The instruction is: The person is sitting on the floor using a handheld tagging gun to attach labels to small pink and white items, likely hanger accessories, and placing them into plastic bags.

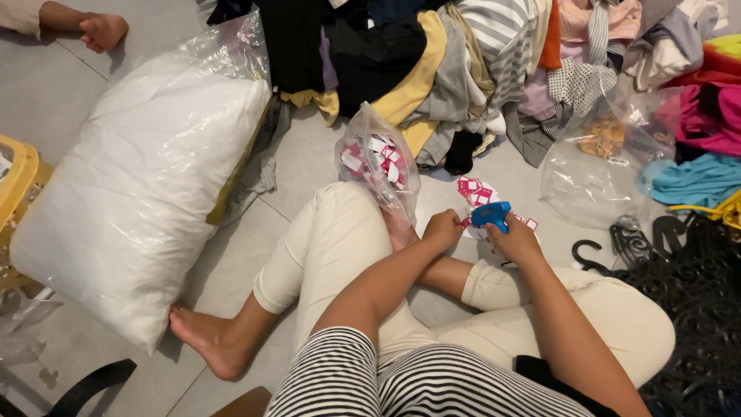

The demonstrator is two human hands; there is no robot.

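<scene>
I sit cross-legged on a tiled floor. My right hand (515,241) grips a blue tagging gun (492,215), held just above my knee. My left hand (441,229) is closed, pinching a small pink and white tag at the gun's tip. A few more pink and white tags (473,190) lie loose on the floor just beyond the gun. A clear plastic bag of the same tags (378,161) rests against my left knee.
A large white pillow in clear plastic (139,185) lies at the left. A heap of mixed clothes (463,54) fills the top. A clear bag (594,166) and black hangers (617,247) lie at the right. Another person's foot (100,31) shows top left.
</scene>
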